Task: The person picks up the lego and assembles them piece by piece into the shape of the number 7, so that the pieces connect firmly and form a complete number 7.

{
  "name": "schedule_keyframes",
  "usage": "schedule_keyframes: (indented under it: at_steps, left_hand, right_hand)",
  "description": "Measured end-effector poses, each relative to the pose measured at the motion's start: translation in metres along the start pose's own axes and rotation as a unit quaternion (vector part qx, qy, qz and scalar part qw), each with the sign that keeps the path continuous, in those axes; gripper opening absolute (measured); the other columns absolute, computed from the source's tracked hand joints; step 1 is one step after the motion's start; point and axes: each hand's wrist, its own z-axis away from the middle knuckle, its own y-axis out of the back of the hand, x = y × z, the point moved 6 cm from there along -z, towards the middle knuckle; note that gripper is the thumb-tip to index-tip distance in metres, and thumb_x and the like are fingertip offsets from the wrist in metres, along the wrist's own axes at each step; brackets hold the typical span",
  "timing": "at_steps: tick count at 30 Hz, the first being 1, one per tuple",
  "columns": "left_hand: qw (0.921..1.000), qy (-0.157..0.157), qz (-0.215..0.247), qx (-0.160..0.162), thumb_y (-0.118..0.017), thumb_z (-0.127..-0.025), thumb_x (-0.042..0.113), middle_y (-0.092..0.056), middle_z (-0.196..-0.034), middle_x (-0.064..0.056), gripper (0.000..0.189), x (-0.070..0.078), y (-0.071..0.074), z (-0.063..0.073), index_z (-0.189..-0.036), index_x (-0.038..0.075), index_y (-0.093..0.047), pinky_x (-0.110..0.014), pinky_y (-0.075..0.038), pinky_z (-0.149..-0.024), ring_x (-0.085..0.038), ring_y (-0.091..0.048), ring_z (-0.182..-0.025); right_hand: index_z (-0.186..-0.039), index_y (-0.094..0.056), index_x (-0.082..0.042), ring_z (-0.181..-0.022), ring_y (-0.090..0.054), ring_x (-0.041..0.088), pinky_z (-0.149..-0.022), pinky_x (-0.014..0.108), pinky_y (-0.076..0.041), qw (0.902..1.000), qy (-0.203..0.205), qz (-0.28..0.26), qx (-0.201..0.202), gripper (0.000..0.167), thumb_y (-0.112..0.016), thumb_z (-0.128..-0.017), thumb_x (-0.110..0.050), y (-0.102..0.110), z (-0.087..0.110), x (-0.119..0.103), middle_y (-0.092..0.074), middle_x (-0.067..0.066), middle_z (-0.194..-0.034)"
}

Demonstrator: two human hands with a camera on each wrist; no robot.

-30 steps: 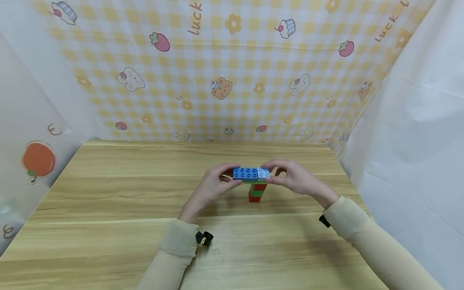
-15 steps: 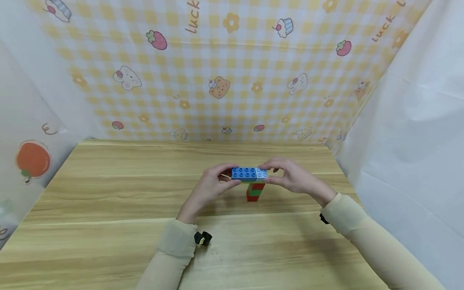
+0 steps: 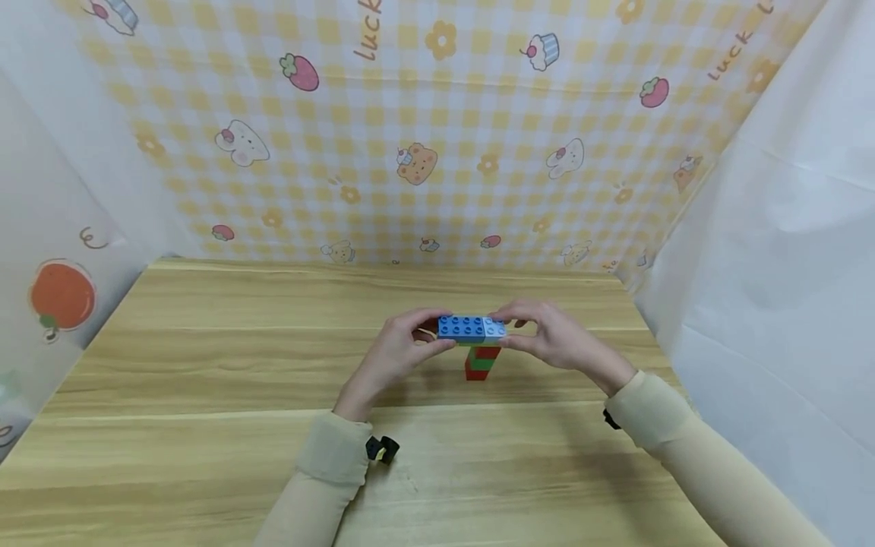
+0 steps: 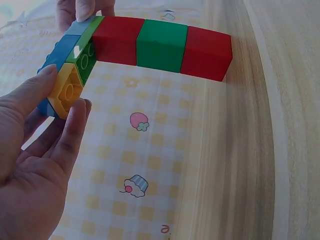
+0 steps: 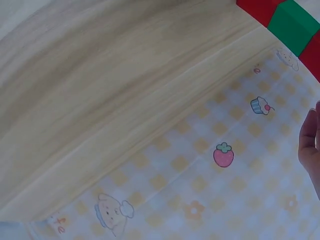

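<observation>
A column of a red brick, a green brick and another red brick stands upright on the table. Across its top lies a layer with a green brick and a yellow brick, which overhangs to the left. Above that layer sit a blue eight-stud brick and a light blue brick, side by side. My left hand pinches the overhanging left end, thumb and fingers on the blue and yellow bricks. At the other end, my right hand pinches the light blue brick between thumb and fingers.
The wooden table extends around the brick build. A yellow checked cloth with printed figures hangs behind it. White sheets hang at the left and right sides. Black wrist cameras show at the sleeves.
The head view shifts slightly. Both hands keep their hold on the bricks, and the build looks the same.
</observation>
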Motion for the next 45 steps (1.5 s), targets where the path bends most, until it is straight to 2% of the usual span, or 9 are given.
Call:
schedule_keyframes:
  at_steps: [4, 11, 17, 22, 30, 32, 37, 41, 45]
  left_hand:
    - [1.0, 0.001, 0.002, 0.0, -0.075, -0.088, 0.017, -0.065, -0.113, -0.005, 0.039, 0.0, 0.0, 0.001, -0.125, 0.008, -0.064, -0.029, -0.054, -0.079, -0.016, -0.063, -0.091]
    - [0.9999, 0.011, 0.005, 0.002, -0.074, -0.089, 0.02, -0.066, -0.111, -0.007, 0.041, 0.001, 0.002, 0.003, -0.126, 0.009, -0.063, -0.031, -0.055, -0.078, -0.016, -0.064, -0.091]
    - [0.9999, 0.014, -0.004, 0.0, -0.075, -0.088, 0.018, -0.068, -0.108, -0.007, 0.043, 0.001, 0.007, 0.005, -0.127, 0.004, -0.062, -0.026, -0.054, -0.077, -0.015, -0.065, -0.09]
    - [0.9998, 0.005, -0.016, 0.006, -0.075, -0.088, 0.016, -0.068, -0.106, -0.008, 0.044, 0.004, 0.011, 0.004, -0.128, 0.003, -0.062, -0.027, -0.054, -0.077, -0.016, -0.065, -0.09]
    - [0.9997, 0.01, -0.022, -0.002, -0.072, -0.091, 0.016, -0.068, -0.109, -0.01, 0.045, 0.003, 0.011, 0.003, -0.131, 0.001, -0.059, -0.025, -0.054, -0.077, -0.017, -0.066, -0.092]
    - [0.9997, 0.021, -0.012, 0.0, -0.071, -0.091, 0.017, -0.068, -0.11, -0.011, 0.046, 0.001, 0.013, 0.002, -0.133, 0.001, -0.058, -0.026, -0.055, -0.078, -0.018, -0.066, -0.092]
    - [0.9979, 0.059, 0.024, 0.013, -0.073, -0.09, 0.017, -0.066, -0.113, -0.011, 0.046, -0.006, 0.025, 0.001, -0.131, 0.003, -0.058, -0.028, -0.054, -0.082, -0.02, -0.066, -0.098]
    - [0.9949, 0.089, 0.046, 0.011, -0.073, -0.09, 0.016, -0.066, -0.113, -0.011, 0.046, -0.013, 0.036, 0.002, -0.131, 0.004, -0.057, -0.031, -0.054, -0.083, -0.023, -0.065, -0.101]
    - [0.9927, 0.106, 0.056, -0.006, -0.071, -0.092, 0.019, -0.066, -0.113, -0.014, 0.049, -0.019, 0.046, 0.002, -0.135, 0.002, -0.054, -0.041, -0.054, -0.085, -0.03, -0.066, -0.101]
  right_hand:
    - [-0.124, -0.067, -0.01, -0.101, -0.062, 0.017, -0.082, 0.046, -0.053, 0.9998, -0.002, -0.013, 0.016, 0.037, -0.075, -0.088, -0.014, -0.002, 0.003, 0.0, -0.066, 0.003, -0.122]
    - [-0.129, -0.063, -0.008, -0.1, -0.063, 0.021, -0.083, 0.038, -0.054, 0.9949, -0.012, -0.092, 0.04, 0.039, -0.07, -0.091, -0.008, -0.011, 0.009, 0.005, -0.063, 0.005, -0.124]
    - [-0.136, -0.055, -0.003, -0.103, -0.062, 0.023, -0.086, 0.039, -0.053, 0.9907, -0.034, -0.117, 0.061, 0.047, -0.068, -0.092, -0.007, -0.024, 0.013, 0.008, -0.064, 0.009, -0.123]
    - [-0.135, -0.054, 0.001, -0.104, -0.061, 0.026, -0.087, 0.045, -0.051, 0.988, -0.051, -0.121, 0.082, 0.046, -0.067, -0.091, 0.0, -0.025, 0.01, 0.008, -0.064, 0.014, -0.12]
    - [-0.128, -0.057, 0.006, -0.102, -0.062, 0.029, -0.087, 0.044, -0.051, 0.9868, -0.075, -0.122, 0.076, 0.038, -0.066, -0.092, 0.001, -0.014, 0.008, -0.025, -0.065, 0.017, -0.115]
    - [-0.129, -0.057, 0.005, -0.102, -0.062, 0.031, -0.086, 0.04, -0.052, 0.984, -0.095, -0.128, 0.079, 0.038, -0.066, -0.093, -0.002, -0.014, 0.006, -0.026, -0.065, 0.017, -0.114]
    - [-0.133, -0.057, -0.003, -0.101, -0.064, 0.031, -0.083, 0.036, -0.054, 0.9691, -0.156, -0.168, 0.09, 0.041, -0.067, -0.094, -0.012, -0.023, -0.005, -0.001, -0.064, 0.016, -0.118]
    - [-0.133, -0.059, -0.008, -0.098, -0.064, 0.026, -0.083, 0.039, -0.054, 0.9581, -0.18, -0.201, 0.096, 0.043, -0.069, -0.093, -0.022, -0.033, -0.015, 0.012, -0.065, 0.013, -0.118]
    - [-0.13, -0.062, -0.012, -0.1, -0.062, 0.025, -0.09, 0.049, -0.05, 0.9478, -0.187, -0.238, 0.099, 0.045, -0.072, -0.09, -0.031, -0.043, -0.023, 0.016, -0.066, 0.009, -0.117]
